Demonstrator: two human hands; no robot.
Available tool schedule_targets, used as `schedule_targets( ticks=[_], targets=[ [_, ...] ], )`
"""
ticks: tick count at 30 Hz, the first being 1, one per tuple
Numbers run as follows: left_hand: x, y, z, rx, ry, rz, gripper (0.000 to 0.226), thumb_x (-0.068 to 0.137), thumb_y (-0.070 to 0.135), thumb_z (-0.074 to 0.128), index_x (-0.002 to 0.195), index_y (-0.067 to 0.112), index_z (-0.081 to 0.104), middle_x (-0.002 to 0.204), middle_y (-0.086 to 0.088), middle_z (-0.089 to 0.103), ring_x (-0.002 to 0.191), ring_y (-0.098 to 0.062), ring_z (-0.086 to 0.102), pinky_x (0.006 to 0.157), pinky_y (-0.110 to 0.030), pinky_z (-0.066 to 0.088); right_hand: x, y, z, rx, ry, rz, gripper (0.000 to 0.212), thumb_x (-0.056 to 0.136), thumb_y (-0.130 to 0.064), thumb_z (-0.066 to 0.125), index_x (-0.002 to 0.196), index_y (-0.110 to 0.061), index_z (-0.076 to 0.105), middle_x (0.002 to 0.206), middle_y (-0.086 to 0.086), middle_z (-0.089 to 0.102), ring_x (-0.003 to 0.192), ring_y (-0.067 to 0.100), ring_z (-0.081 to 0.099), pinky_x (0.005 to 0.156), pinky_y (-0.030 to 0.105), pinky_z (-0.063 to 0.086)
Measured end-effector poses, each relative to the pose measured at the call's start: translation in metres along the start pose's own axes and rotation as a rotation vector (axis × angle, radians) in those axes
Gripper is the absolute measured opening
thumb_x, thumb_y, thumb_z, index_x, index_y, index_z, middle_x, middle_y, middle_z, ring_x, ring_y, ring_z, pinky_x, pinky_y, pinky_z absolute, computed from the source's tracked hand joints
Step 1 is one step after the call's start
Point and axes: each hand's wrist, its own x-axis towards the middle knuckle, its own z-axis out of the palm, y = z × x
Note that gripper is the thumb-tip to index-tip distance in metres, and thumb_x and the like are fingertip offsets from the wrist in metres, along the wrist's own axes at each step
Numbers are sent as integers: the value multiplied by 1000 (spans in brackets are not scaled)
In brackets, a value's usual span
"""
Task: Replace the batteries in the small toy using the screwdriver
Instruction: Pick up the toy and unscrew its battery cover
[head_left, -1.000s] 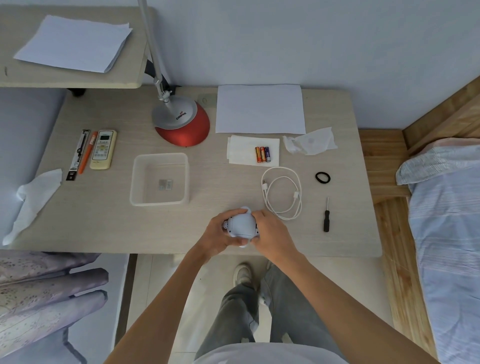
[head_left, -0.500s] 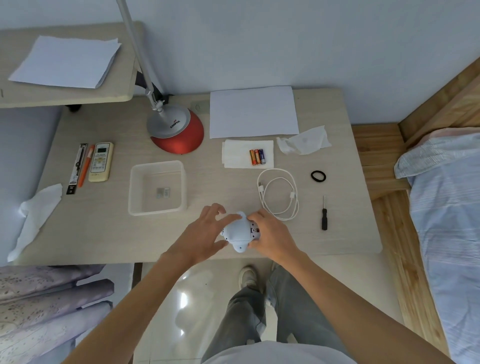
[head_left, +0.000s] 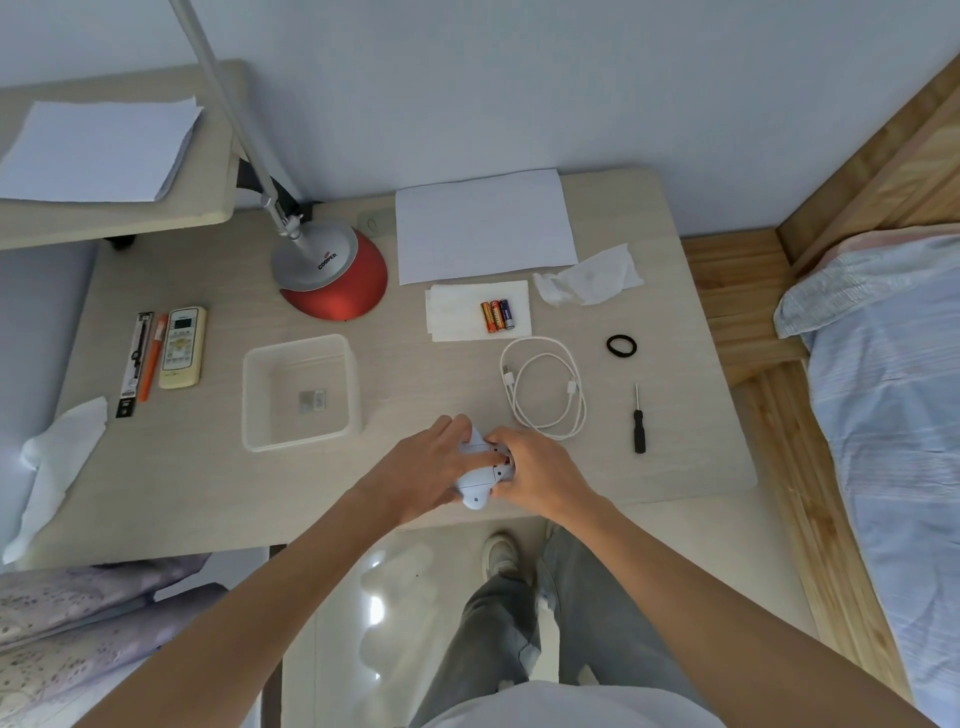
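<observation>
A small white toy (head_left: 477, 480) sits near the desk's front edge, held between both hands. My left hand (head_left: 421, 475) wraps its left side with fingers laid over the top. From the right, my right hand (head_left: 540, 475) grips it. A black-handled screwdriver (head_left: 638, 423) lies untouched on the desk to the right. Three batteries (head_left: 497, 315) rest side by side on a white tissue (head_left: 457, 312) further back.
A clear plastic tray (head_left: 249, 400) stands left of the hands. A coiled white cable (head_left: 545, 389), a black hair tie (head_left: 621, 345), a crumpled tissue (head_left: 589, 278), a paper sheet (head_left: 483, 226), a red lamp base (head_left: 337, 280) and a remote (head_left: 182, 345) lie around. A bed (head_left: 893, 395) is at right.
My left hand, lifted open off the toy half a second ago, has closed back over it. The toy has turned a little between the hands.
</observation>
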Motion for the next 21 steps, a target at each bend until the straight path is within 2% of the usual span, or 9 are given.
schedule_targets(
  ticks=[11,17,21],
  targets=[
    [8,1,-6,30,-55,25,95,77,25,95,149,43,36,127,-7,45,106,-23,50,58,-33,61,2,-1,-4,-18,-18,-14,52,70,-33,88,115,-26,62,87,-6,70,78,17,65,68,35,55],
    [11,1,-3,35,-76,23,89,80,31,93,150,44,40,129,-4,39,111,-20,46,63,-28,56,3,-4,-5,-45,-30,-20,54,72,-33,88,118,-28,62,90,-4,73,80,19,67,70,37,57],
    [8,0,-3,19,-51,43,85,80,32,93,147,42,43,128,-5,41,110,-21,47,62,-27,55,2,-5,-4,-65,-25,-30,54,72,-33,88,120,-27,63,91,-4,73,79,18,68,70,36,58]
  ],
)
